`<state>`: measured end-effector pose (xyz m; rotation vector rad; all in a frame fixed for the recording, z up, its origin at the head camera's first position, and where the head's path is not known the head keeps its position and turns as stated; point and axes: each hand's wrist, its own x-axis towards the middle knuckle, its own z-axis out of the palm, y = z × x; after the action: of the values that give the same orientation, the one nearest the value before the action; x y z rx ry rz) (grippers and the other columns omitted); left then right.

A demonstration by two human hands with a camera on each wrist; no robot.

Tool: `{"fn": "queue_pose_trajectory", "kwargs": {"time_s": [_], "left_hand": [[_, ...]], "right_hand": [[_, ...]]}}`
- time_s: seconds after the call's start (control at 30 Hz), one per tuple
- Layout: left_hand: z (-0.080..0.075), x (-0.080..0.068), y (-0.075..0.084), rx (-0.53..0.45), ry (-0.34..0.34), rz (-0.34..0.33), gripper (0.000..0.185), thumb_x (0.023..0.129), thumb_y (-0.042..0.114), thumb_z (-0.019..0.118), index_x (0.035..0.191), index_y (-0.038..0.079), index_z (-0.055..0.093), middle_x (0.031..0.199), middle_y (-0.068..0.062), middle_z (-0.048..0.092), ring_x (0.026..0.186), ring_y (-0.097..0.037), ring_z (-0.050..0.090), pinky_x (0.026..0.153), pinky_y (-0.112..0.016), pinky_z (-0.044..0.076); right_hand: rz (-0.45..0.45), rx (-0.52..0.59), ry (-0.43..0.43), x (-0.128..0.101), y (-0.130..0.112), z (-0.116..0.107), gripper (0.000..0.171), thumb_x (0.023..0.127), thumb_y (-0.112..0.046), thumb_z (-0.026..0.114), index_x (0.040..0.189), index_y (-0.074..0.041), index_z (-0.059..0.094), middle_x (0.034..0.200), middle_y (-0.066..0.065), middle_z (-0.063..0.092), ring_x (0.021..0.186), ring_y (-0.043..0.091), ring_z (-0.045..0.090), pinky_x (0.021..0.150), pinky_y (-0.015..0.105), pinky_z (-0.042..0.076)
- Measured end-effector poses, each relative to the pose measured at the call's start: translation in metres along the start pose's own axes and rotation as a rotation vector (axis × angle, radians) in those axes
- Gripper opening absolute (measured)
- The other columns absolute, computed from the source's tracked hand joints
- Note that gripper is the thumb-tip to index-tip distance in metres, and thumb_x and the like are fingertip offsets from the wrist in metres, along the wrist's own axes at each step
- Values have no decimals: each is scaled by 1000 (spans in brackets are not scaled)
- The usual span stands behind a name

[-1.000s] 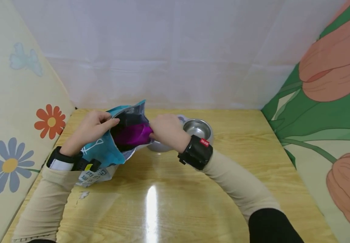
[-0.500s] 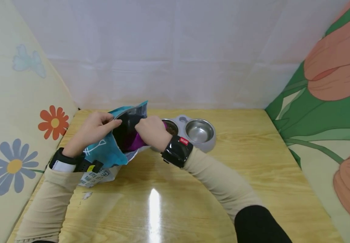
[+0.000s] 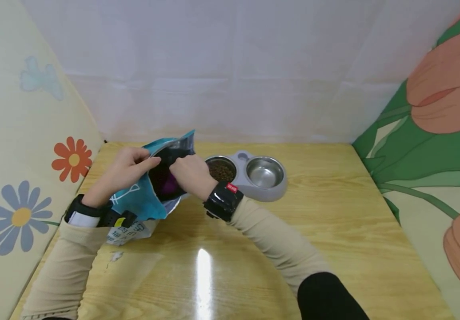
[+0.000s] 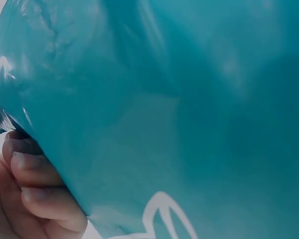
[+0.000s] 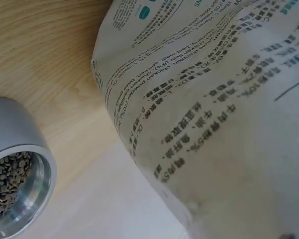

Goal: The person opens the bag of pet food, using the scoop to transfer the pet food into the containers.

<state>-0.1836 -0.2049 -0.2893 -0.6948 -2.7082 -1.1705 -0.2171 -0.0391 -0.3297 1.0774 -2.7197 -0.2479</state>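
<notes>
My left hand (image 3: 130, 171) pinches the top edge of a blue pet food bag (image 3: 136, 200), thumb over the rim, so its mouth gapes to the right. In the left wrist view, blue film (image 4: 139, 124) fills most of the frame beside curled fingers (image 4: 42, 194). My right hand (image 3: 192, 175) reaches into the mouth, curled round the end of a purple scoop (image 3: 169, 184). The scoop's far part is hidden in the dark inside. The bag's printed pale side (image 5: 214, 124) shows in the right wrist view, where the right hand is out of sight.
Right of the bag stands a grey double bowl holder (image 3: 246, 186) with two steel bowls. Brown kibble (image 3: 220, 171) lies in the left one; the right bowl (image 3: 265, 172) is bare metal. A white curtain (image 3: 230, 89) hangs behind the wooden table (image 3: 294, 249).
My right hand has moved left from over the bowls into the bag's mouth, taking the purple scoop deeper inside. The kibble bowl has come into view. My left hand keeps its hold.
</notes>
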Motion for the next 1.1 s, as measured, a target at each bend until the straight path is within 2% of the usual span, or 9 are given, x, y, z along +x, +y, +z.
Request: {"fn": "queue_pose_trajectory", "kwargs": {"time_s": [0.13,0.3,0.4,0.53,0.67,0.8,0.93,1.1], "left_hand": [[-2,-1,1,15,6,-11,38,89,11,55,55,8,40,50,2,29,44,-13,33,44,-26,24],[2,0,-1,38,-4,-17,39,89,15,56,54,9,40,49,2,29,44,-15,33,44,-26,25],[3,0,-1,17,-3,-14,38,89,13,56,55,8,40,50,1,29,44,-15,34,44,-26,25],[3,1,-1,4,-4,-5,38,90,11,55,55,8,40,50,1,29,43,-13,32,43,-26,24],[2,1,-1,9,-5,4,37,90,10,54,55,9,40,50,2,28,43,-11,32,43,-26,23],[2,1,-1,13,-6,-3,37,90,11,54,55,9,40,50,2,29,44,-11,32,43,-26,23],[1,0,0,14,-4,-13,37,90,12,55,56,8,40,51,2,29,44,-12,32,44,-26,23],[1,-1,1,18,-7,-25,37,90,13,55,56,8,41,51,2,30,45,-12,33,44,-26,24]], "right_hand": [[-27,50,39,5,-10,0,15,89,-22,55,78,-18,65,72,-2,62,59,13,57,53,30,47],[-56,139,122,8,-21,2,19,94,-26,48,85,-15,61,66,-1,58,56,14,56,53,28,45],[-37,149,151,8,-22,4,20,93,-27,50,81,-16,60,61,-1,55,53,13,53,52,26,44],[-24,178,116,9,-19,4,25,91,-31,54,71,-17,60,59,-1,54,51,12,52,50,26,43],[-24,185,41,9,-14,1,23,90,-33,56,75,-17,62,65,0,58,55,13,55,52,27,45],[-14,114,-19,9,-7,-5,17,89,-29,57,79,-17,64,72,0,61,59,14,57,54,29,47],[-43,30,-34,8,-2,-12,17,90,-22,53,80,-17,65,73,-1,62,59,13,56,53,29,47],[-68,-26,-57,6,4,-19,18,91,-16,51,81,-17,67,73,-2,61,60,11,53,53,29,46]]}}
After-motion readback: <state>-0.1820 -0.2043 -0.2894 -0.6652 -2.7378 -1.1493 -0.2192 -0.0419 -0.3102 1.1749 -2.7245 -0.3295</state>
